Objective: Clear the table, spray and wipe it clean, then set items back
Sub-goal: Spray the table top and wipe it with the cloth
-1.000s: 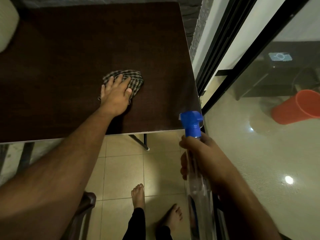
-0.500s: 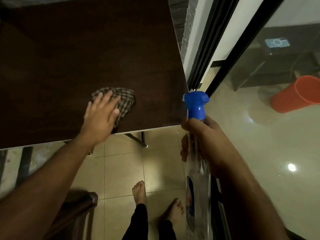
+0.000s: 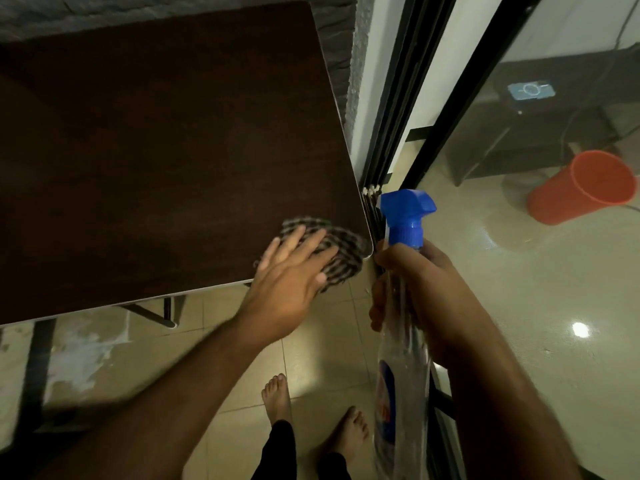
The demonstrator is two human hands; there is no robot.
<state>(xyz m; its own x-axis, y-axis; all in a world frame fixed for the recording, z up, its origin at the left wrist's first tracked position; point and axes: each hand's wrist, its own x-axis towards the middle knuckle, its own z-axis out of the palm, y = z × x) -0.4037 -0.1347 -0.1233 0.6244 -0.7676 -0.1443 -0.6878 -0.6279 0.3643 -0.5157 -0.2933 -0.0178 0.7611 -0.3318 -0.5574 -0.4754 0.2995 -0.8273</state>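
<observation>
The dark brown table (image 3: 166,143) fills the upper left, its top bare apart from a checked cloth (image 3: 341,249) at the near right corner. My left hand (image 3: 291,282) lies flat on that cloth with fingers straight, pressing it against the tabletop right at the edge. My right hand (image 3: 426,292) grips the neck of a clear spray bottle (image 3: 401,358) with a blue trigger head (image 3: 407,211), held upright just off the table's right corner.
A black sliding-door frame (image 3: 391,133) and glass pane stand close to the table's right edge. Behind the glass lies an orange bucket (image 3: 588,187) on its side. My bare feet (image 3: 277,396) stand on the tiled floor beneath. Table legs (image 3: 166,311) show under the near edge.
My left hand has slid the cloth from the table's middle toward the near edge and then right to the near right corner. The spray bottle stays held in my right hand.
</observation>
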